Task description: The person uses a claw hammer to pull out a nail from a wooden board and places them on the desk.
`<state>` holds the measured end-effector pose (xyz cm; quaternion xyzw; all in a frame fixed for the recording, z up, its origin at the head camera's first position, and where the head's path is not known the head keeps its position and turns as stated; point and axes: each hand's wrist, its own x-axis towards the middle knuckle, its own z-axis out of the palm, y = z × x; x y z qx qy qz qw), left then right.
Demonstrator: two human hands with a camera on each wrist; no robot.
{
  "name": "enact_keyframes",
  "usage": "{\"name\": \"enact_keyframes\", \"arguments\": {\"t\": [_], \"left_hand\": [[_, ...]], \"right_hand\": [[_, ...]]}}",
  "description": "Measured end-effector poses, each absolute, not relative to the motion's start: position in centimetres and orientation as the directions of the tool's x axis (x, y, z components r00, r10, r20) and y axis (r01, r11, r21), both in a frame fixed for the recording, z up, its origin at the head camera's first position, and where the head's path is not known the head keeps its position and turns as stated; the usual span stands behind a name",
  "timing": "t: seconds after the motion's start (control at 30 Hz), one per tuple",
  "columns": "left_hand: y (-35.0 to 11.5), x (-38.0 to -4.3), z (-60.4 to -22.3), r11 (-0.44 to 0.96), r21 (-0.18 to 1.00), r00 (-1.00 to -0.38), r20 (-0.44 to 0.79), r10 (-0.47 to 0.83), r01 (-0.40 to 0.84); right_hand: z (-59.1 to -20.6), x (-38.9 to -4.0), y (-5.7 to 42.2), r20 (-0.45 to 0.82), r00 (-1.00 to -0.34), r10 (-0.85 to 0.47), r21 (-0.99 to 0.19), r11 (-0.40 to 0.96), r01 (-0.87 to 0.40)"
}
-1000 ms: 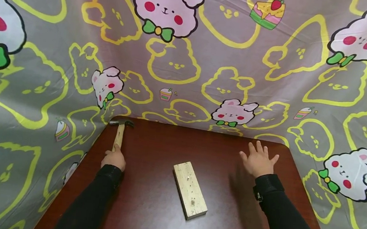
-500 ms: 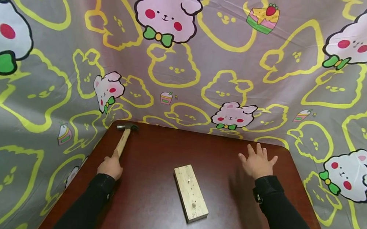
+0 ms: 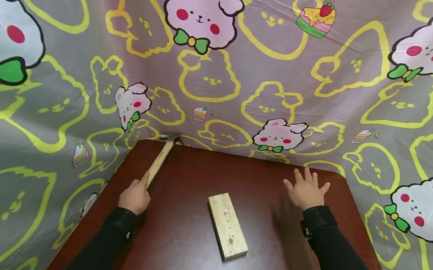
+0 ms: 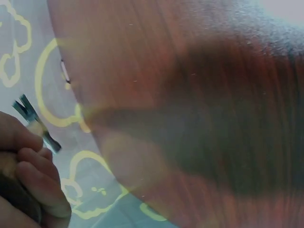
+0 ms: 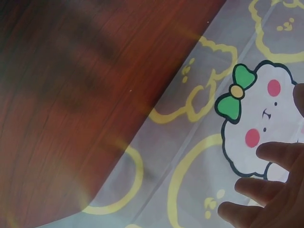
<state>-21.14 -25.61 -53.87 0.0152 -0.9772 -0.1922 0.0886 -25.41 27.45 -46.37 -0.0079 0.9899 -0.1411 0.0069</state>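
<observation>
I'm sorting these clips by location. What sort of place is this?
Probably a makeshift filming booth rather than a workshop: cartoon-print cloth hangs along the far, left and right sides of a reddish-brown table, where a wooden block lies and the left hand holds a hammer.

The hammer handle (image 3: 160,162) is tan, the cloth (image 3: 219,105) yellow-patterned grey.

Place is looking like a curtained-off booth: grey-&-yellow cloth (image 3: 211,104) w/ big cartoon bunnies (image 3: 201,14) is hanging on 3 sides, closing in a dk. red-brown table (image 3: 175,239) whose glossy top is shining. Cloth is hiding the rm. beyond, leaving home vs. office vs. workshop unclear.
</observation>
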Motion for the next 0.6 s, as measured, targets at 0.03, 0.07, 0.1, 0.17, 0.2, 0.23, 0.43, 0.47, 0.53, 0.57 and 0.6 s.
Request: {"name": "enact_keyframes", "arguments": {"t": [0.03, 0.07, 0.1, 0.17, 0.2, 0.23, 0.43, 0.47, 0.53, 0.57, 0.6], "left_hand": [[-25.5, -21.1, -53.7, 0.926, 0.377, -0.98, 0.193, -0.053, 0.024], [-25.4, -21.0, -53.6, 0.928, 0.371, -0.975, 0.22, -0.043, 0.043], [-25.3, -20.9, -53.5, 0.929, 0.365, -0.969, 0.247, -0.033, 0.061], [-25.0, -20.9, -53.3, 0.93, 0.354, -0.955, 0.298, -0.012, 0.099], [-24.9, -20.7, -53.2, 0.929, 0.35, -0.946, 0.323, -0.001, 0.119], [-24.8, -20.7, -53.1, 0.93, 0.342, -0.937, 0.35, 0.009, 0.137], [-24.3, -20.2, -51.5, 0.93, 0.288, -0.896, 0.437, 0.084, 0.227], [-24.2, -20.2, -51.1, 0.93, 0.277, -0.889, 0.446, 0.1, 0.243], [-23.8, -20.2, -50.6, 0.927, 0.25, -0.872, 0.47, 0.135, 0.278], [-23.5, -20.2, -50.4, 0.926, 0.236, -0.864, 0.479, 0.154, 0.295], [-23.3, -20.2, -50.3, 0.923, 0.222, -0.855, 0.489, 0.172, 0.313]], "right_hand": [[-46.3, -25.4, 27.4, -0.006, -1.0, -0.021, -0.276, 0.961, -0.019], [-46.2, -25.4, 27.3, 0.002, -1.0, -0.025, -0.274, 0.961, -0.025], [-46.2, -25.4, 27.2, 0.01, -1.0, -0.03, -0.271, 0.962, -0.031], [-46.0, -25.3, 27.2, 0.025, -0.999, -0.034, -0.267, 0.963, -0.039], [-46.0, -25.3, 27.2, 0.031, -0.999, -0.035, -0.263, 0.964, -0.042], [-45.9, -25.3, 27.3, 0.039, -0.999, -0.036, -0.264, 0.964, -0.045], [-45.3, -25.6, 27.5, 0.061, -0.997, -0.042, -0.259, 0.964, -0.057], [-45.2, -25.6, 27.6, 0.062, -0.997, -0.041, -0.256, 0.965, -0.056], [-45.0, -25.7, 27.9, 0.071, -0.997, -0.038, -0.249, 0.967, -0.054], [-45.0, -25.7, 28.0, 0.078, -0.996, -0.036, -0.245, 0.968, -0.054], [-44.9, -25.8, 28.1, 0.087, -0.996, -0.034, -0.245, 0.968, -0.055]]}}
